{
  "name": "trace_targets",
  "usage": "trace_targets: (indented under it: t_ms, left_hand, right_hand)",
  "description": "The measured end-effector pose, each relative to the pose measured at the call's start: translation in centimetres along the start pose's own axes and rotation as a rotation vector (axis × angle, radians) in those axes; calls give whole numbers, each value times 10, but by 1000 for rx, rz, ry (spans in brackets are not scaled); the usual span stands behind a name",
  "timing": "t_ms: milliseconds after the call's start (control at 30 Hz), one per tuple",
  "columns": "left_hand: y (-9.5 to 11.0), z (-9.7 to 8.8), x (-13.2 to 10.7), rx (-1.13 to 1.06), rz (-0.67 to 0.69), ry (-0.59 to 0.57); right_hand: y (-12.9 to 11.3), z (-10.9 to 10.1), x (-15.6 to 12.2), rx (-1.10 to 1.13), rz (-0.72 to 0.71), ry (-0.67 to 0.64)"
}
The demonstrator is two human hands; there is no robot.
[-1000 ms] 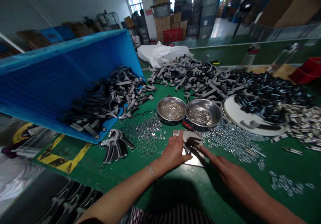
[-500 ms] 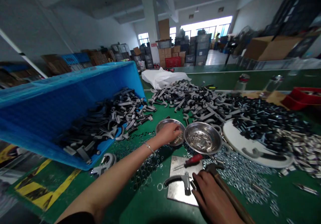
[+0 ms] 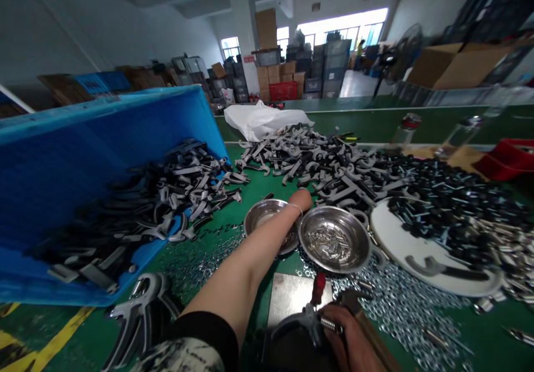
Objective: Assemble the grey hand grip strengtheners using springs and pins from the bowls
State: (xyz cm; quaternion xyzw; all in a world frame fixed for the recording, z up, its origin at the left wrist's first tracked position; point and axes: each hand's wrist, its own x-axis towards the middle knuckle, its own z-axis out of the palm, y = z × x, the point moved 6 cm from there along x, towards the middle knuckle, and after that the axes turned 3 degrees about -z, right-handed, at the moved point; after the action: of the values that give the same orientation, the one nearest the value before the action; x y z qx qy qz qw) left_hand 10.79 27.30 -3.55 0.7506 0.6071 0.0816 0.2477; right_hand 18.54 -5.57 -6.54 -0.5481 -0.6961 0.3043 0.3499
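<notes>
At near right, right hand (image 3: 352,336) pinched spring-like metal piece (image 3: 329,323) beside grey handle part (image 3: 312,323), near metal plate (image 3: 290,294); part's long axis ran roughly left-right, curved end pointing left. Farther off, left hand (image 3: 301,198) beside left bowl (image 3: 257,214); fingers hidden, couldn't tell open or closed.

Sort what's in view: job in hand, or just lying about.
Likely the job:
- grey-black handle at the right hand
- handle pile near the left hand
- metal plate
- hammer
- red screwdriver
- two metal bowls

Likely lying about:
- white sheet
- clear jar
- cardboard box
</notes>
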Motion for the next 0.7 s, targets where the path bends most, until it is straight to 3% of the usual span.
trace_targets:
  t_ms: [100, 167, 233, 300, 367, 433, 500, 600, 700]
  left_hand:
    - [4, -22, -2, -154, 42, 55]
    - [6, -44, -21, -255, 88, 117]
    - [5, -64, -60, -497, 187, 153]
    - [-2, -72, -118, -882, 311, 111]
    - [-17, -58, -187, -1119, 319, -22]
    - [-37, -26, -254, -1160, 183, -154]
    - [-55, 10, -312, -1177, 37, -191]
    - [-66, 50, -370, -1193, -74, -218]
    - [-66, 66, -396, -1213, -130, -202]
  right_hand:
    - [-4, -9, 6, 182, 200, -3]
    - [-16, -12, 13, 360, 219, -27]
    - [-30, -15, 18, 558, 205, 3]
    - [-40, -17, 18, 747, 230, 62]
    - [-46, -10, 11, 914, 336, 79]
    - [-52, 5, -4, 1029, 486, -37]
    - [-57, 19, -22, 1003, 586, -187]
    - [-62, 19, -38, 614, 444, -191]
    - [-77, 12, -42, 172, 176, -74]
